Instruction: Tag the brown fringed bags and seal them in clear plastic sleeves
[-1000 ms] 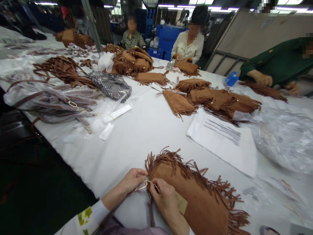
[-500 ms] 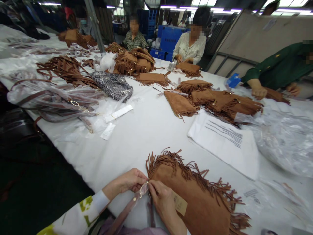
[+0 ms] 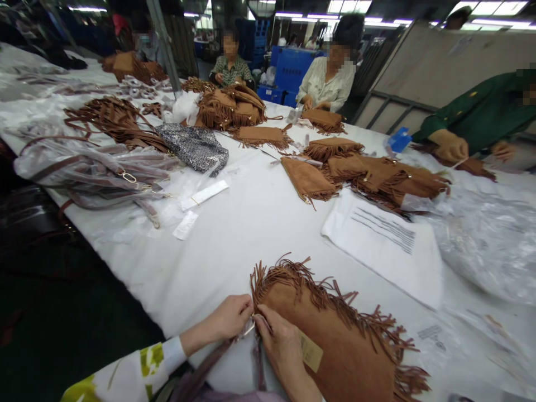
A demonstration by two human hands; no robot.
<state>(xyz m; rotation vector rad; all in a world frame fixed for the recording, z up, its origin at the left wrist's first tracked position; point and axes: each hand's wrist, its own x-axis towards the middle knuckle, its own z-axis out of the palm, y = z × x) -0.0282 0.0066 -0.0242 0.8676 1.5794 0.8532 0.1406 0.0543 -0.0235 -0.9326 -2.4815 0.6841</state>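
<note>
A brown fringed bag [image 3: 335, 329] lies flat at the table's near edge, with a tan tag [image 3: 310, 350] on it. At its left corner both my hands meet, their fingers pinched. My left hand [image 3: 230, 315] closes on the metal clasp end of a brown strap [image 3: 213, 357], which hangs down toward my lap in clear wrap. My right hand [image 3: 280, 340] rests partly over the bag and pinches at the same clasp [image 3: 248, 328]. My fingers hide most of the clasp and the bag's corner, so whether the two are joined I cannot tell.
Plastic-wrapped straps [image 3: 96, 173] and a patterned dark pouch [image 3: 195, 146] lie at left. More fringed bags [image 3: 377, 173] are heaped across the table. A printed white sheet [image 3: 385, 240] and clear plastic bags [image 3: 489, 234] lie at right. Several co-workers sit around the table; a metal post [image 3: 164, 50] rises at its far side.
My left hand has turned over the clasp, with its fingers curled closer, and the metal loop is now more hidden. The strap sits lower. At right, the green-sleeved person's hand has lifted and shifted.
</note>
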